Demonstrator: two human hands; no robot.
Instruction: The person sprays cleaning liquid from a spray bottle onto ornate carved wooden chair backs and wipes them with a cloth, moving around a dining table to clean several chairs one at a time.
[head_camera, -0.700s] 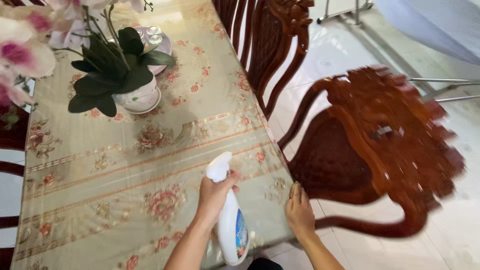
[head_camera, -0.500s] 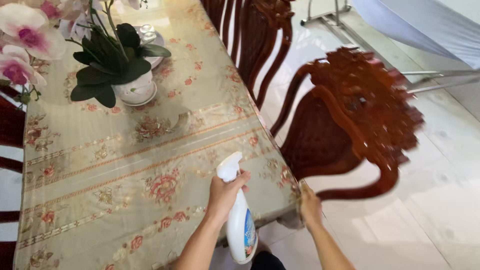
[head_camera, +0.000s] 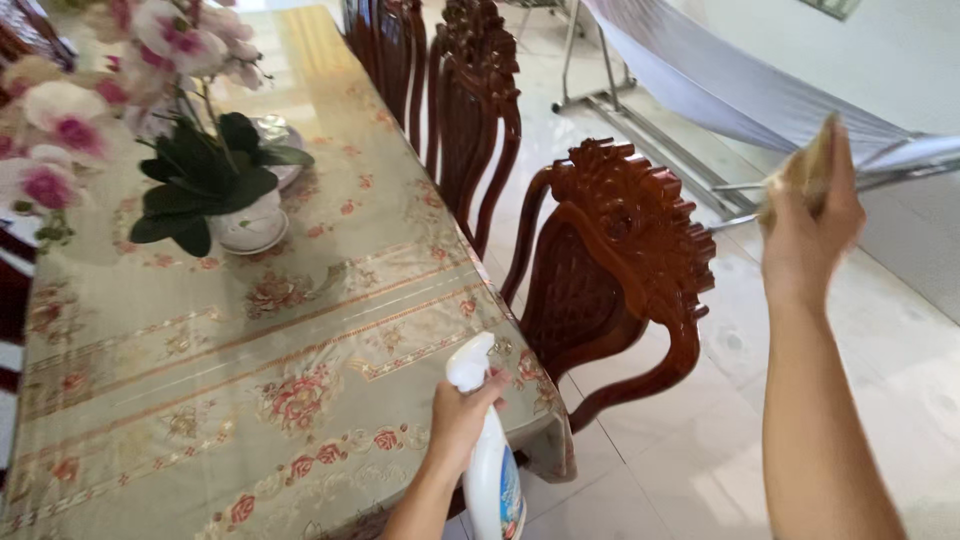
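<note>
Here, the white spray bottle (head_camera: 492, 455) sits low in the view, just off the near corner of the surface (head_camera: 150, 400), its nozzle pointing up and to the left over the cloth's edge and its body, with a blue label, hanging down toward the tiled floor (head_camera: 900, 400). The left hand (head_camera: 462, 415) is wrapped tightly round the bottle's neck, fingers closed on it below the trigger head. The right hand (head_camera: 805, 215) is raised well apart from the bottle, out over the floor to the right, and is closed on a small yellowish cloth or sponge (head_camera: 805, 165) that shows above the fingers; it is blurred, so its exact kind cannot be told.

Between the two hands stands a carved, reddish-brown wooden chair (head_camera: 620, 260), its back turned toward the surface's edge. Two more chairs (head_camera: 480, 110) of the same make line up behind it along the same side. The surface is covered by a beige floral tablecloth with red rose bands under a clear sheet. Further back on it stands a white pot (head_camera: 250, 225) holding an orchid with dark green leaves (head_camera: 205, 175) and pink-and-white blooms (head_camera: 60, 110). A metal-framed hammock (head_camera: 720, 90) of pale fabric stretches across the floor at top right.
</note>
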